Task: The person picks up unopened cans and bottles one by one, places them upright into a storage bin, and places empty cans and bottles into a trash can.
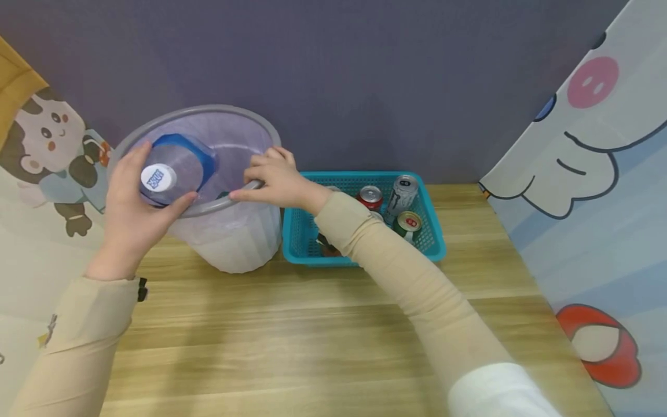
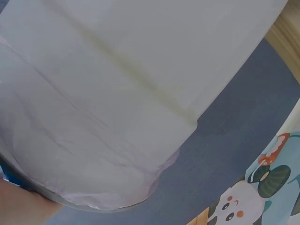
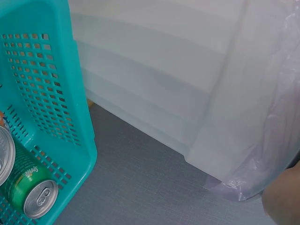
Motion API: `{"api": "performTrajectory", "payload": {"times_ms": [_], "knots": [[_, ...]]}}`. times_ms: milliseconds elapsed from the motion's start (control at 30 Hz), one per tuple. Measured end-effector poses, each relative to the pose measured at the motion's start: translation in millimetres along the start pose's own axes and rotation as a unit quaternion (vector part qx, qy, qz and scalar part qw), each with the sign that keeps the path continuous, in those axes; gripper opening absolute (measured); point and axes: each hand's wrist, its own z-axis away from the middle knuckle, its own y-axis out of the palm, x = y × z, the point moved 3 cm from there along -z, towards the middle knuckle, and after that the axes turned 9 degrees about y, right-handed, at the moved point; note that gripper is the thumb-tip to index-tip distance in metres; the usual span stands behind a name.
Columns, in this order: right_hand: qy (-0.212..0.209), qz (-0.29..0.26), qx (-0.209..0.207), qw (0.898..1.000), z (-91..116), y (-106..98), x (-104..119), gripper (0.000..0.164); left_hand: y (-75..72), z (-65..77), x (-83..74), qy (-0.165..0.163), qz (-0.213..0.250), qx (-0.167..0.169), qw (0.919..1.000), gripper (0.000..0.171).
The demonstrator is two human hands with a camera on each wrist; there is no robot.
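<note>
A white trash bin [image 1: 234, 243] with a grey rim and a thin purple liner bag [image 1: 239, 139] stands against the wall, tilted toward me. My left hand [image 1: 127, 202] holds a large clear plastic bottle [image 1: 179, 165] with a white cap and a blue label at the bin's mouth, cap toward me. Its lower end is hidden inside the bin. My right hand [image 1: 276, 179] grips the bin's rim at the right, thumb along the front edge. Beside that thumb a small dark green patch shows inside the bin. In the right wrist view only part of the right hand [image 3: 283, 194] appears.
Right of the bin sits a turquoise basket [image 1: 440, 246] with several drink cans, among them a red can [image 1: 370, 197], a tall grey can [image 1: 402, 197] and a green Sprite can [image 3: 28, 183]. A wooden table [image 1: 292, 347] bears both. Grey-blue and cartoon-printed walls enclose it.
</note>
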Motion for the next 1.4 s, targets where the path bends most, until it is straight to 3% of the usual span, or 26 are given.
{"api": "performTrajectory", "payload": {"times_ms": [667,1033,1400], "knots": [[-0.002,-0.003,-0.005,1.000,0.1,-0.4,0.0,0.033,0.7,-4.1,-3.0,-0.090,-0.030,0.079,0.9924,0.086],[-0.001,0.001,-0.006,1.000,0.1,-0.2,0.9,0.033,0.5,-2.8,-4.1,-0.093,-0.043,0.092,0.9905,0.076],[-0.004,-0.001,-0.012,1.000,0.7,-0.2,0.6,0.032,2.6,0.2,-4.7,-0.073,-0.046,0.077,0.9933,0.066]]}}
